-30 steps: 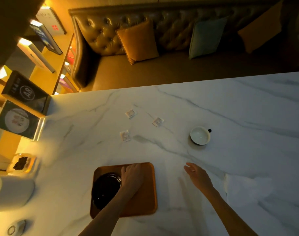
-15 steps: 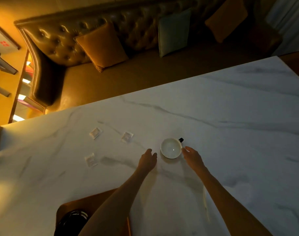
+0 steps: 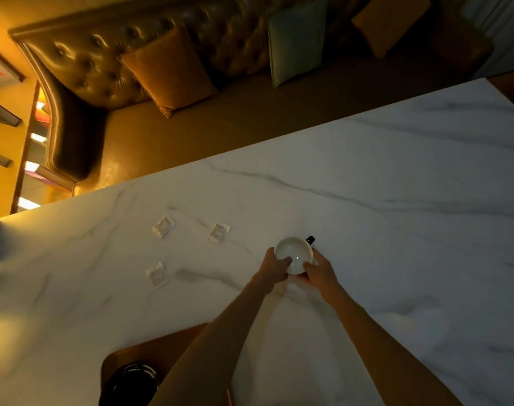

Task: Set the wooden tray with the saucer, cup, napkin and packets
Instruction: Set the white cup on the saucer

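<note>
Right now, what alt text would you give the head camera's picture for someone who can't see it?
Both hands, left hand and right hand, clasp a white cup on a marble table. Three packets lie to its left; a black saucer sits on the wooden tray nearest the camera, a sofa beyond.

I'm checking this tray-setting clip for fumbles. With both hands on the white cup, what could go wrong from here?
1. The left hand and right hand pinch the cup by its rim and sides, not its dark handle, so it may slip.
2. The saucer on the wooden tray sits partly under the left forearm, so the landing may be off-centre.
</note>
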The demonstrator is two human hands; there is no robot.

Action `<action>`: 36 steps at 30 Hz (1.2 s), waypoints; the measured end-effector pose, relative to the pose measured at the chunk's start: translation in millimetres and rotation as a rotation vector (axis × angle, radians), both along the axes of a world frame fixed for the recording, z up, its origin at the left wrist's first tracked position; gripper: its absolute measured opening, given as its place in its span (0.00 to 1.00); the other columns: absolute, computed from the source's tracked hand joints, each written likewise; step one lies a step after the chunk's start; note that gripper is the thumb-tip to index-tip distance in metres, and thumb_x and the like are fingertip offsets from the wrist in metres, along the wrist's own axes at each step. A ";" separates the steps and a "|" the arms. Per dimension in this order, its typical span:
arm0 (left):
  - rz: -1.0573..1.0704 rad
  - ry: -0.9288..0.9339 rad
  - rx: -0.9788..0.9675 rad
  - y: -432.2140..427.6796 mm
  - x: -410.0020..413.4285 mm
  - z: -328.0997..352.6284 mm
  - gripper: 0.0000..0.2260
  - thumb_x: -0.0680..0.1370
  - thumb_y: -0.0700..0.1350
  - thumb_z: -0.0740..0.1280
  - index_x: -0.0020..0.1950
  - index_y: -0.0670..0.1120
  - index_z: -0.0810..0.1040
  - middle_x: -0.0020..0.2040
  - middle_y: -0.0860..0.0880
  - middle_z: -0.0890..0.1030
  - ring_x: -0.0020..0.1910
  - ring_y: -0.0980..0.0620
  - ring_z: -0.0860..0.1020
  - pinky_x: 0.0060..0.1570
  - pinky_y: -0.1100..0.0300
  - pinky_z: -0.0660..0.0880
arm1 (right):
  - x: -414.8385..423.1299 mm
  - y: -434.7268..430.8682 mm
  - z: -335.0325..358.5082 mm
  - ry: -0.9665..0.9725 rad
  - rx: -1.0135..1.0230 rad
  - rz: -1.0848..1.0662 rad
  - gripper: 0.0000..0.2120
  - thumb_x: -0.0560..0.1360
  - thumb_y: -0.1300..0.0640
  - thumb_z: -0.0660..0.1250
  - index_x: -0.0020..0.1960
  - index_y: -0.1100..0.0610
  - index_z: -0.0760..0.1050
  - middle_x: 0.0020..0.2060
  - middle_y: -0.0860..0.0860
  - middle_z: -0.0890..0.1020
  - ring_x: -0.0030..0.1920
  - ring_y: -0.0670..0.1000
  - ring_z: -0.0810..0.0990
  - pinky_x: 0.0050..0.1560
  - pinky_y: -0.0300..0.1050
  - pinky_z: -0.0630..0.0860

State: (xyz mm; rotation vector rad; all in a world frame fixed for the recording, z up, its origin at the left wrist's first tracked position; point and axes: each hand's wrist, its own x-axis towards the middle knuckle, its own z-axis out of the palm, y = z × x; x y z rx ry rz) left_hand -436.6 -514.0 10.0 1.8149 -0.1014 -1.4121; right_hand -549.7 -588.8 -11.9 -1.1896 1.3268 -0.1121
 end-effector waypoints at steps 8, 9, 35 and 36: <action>0.191 -0.009 0.000 113.6 24.7 17.1 0.17 0.79 0.38 0.63 0.66 0.40 0.61 0.58 0.37 0.71 0.52 0.39 0.77 0.39 0.51 0.81 | 24.6 85.3 26.7 -0.041 0.022 0.097 0.24 0.74 0.69 0.63 0.67 0.51 0.72 0.55 0.55 0.75 0.53 0.58 0.77 0.46 0.57 0.83; 0.227 -0.003 0.003 132.3 30.4 20.7 0.15 0.80 0.38 0.62 0.64 0.40 0.62 0.57 0.37 0.71 0.50 0.39 0.77 0.37 0.51 0.80 | 30.2 99.1 31.6 -0.045 0.045 0.121 0.25 0.75 0.68 0.63 0.69 0.51 0.71 0.56 0.55 0.75 0.55 0.59 0.77 0.44 0.54 0.84; 0.387 -0.168 -0.017 518.1 65.0 46.5 0.13 0.82 0.44 0.59 0.67 0.46 0.68 0.60 0.46 0.71 0.60 0.43 0.73 0.44 0.46 0.83 | 86.4 430.2 79.5 -0.216 0.384 0.470 0.17 0.79 0.54 0.63 0.67 0.50 0.71 0.60 0.55 0.78 0.58 0.55 0.80 0.57 0.51 0.80; 0.387 -0.154 -0.011 522.2 62.2 43.5 0.13 0.82 0.44 0.58 0.67 0.47 0.69 0.59 0.46 0.71 0.60 0.43 0.73 0.46 0.45 0.83 | 82.4 435.5 74.9 -0.205 0.420 0.450 0.17 0.79 0.54 0.63 0.68 0.50 0.70 0.61 0.56 0.77 0.59 0.56 0.80 0.59 0.54 0.79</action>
